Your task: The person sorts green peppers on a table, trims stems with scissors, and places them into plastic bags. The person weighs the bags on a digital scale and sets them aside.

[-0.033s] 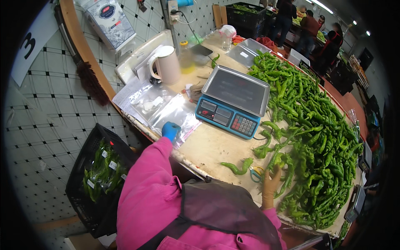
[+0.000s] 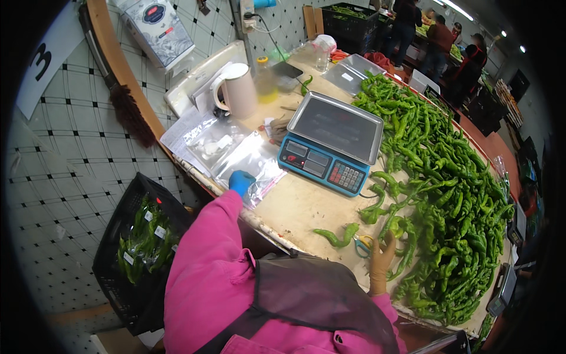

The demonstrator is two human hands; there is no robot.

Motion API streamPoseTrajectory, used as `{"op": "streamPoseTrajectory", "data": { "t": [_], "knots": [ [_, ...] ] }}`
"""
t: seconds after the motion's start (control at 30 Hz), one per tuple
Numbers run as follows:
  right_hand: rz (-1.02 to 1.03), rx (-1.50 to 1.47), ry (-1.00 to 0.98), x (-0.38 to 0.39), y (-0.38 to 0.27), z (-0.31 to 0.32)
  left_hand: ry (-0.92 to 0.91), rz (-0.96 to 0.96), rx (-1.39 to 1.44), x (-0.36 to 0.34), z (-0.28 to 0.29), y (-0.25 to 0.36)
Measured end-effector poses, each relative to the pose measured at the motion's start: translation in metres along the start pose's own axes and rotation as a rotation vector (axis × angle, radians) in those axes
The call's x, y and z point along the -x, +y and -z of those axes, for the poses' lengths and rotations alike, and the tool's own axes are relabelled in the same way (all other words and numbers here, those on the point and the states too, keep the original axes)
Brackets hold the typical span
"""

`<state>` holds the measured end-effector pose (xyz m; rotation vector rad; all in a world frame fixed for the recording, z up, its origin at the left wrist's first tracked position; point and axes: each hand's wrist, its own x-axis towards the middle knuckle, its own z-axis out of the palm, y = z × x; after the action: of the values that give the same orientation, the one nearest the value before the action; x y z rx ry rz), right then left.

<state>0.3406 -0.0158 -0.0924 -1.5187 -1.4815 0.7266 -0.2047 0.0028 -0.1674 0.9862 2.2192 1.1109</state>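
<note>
My left hand [image 2: 241, 181], in a blue glove, rests on a stack of clear plastic bags [image 2: 247, 159] at the table's near left edge. My right hand [image 2: 382, 259], in a tan glove, lies at the edge of a big heap of long green peppers [image 2: 448, 177], next to a roll of tape [image 2: 362, 245]; whether it grips a pepper I cannot tell. One loose green pepper [image 2: 336, 237] lies between my hands. A blue scale with a steel pan [image 2: 333, 141] stands behind them.
A white jug [image 2: 239, 88] and a yellow-capped bottle [image 2: 265, 79] stand at the back left. A black crate with bagged peppers [image 2: 138, 248] sits on the floor to my left. Other people [image 2: 439, 35] work at the far end. A steel tray [image 2: 354, 74] lies beyond the scale.
</note>
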Motion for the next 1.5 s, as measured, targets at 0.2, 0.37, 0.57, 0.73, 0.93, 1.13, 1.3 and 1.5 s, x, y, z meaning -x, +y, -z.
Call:
{"op": "streamPoseTrajectory", "data": {
  "t": [0.2, 0.37, 0.57, 0.73, 0.93, 1.13, 1.3, 1.5],
  "knots": [
    [0.034, -0.056, -0.213, -0.002, -0.042, -0.032, -0.316, -0.036, -0.159, -0.021, 0.038, 0.0],
    [0.103, -0.105, -0.345, 0.008, -0.071, -0.068, -0.207, -0.104, -0.293, 0.011, 0.018, -0.005],
    [0.153, -0.116, -0.49, 0.025, -0.091, -0.095, -0.078, -0.294, -0.452, 0.033, 0.004, -0.003],
    [0.157, -0.143, -0.505, 0.037, -0.098, -0.111, -0.051, -0.263, -0.238, 0.025, 0.003, -0.016],
    [0.107, -0.125, -0.598, 0.043, -0.105, -0.119, -0.362, -0.233, -0.114, -0.006, 0.047, 0.003],
    [0.634, 0.087, -0.523, 0.048, -0.145, -0.152, -0.353, -0.449, -0.506, 0.042, 0.048, 0.087],
    [0.921, 0.274, -0.656, 0.032, -0.17, -0.203, -0.582, -0.8, -0.249, 0.08, 0.066, 0.125],
    [0.946, 0.54, -1.117, 0.025, -0.168, -0.194, -0.324, -0.685, -0.733, 0.116, 0.065, 0.134]
  ]
}}
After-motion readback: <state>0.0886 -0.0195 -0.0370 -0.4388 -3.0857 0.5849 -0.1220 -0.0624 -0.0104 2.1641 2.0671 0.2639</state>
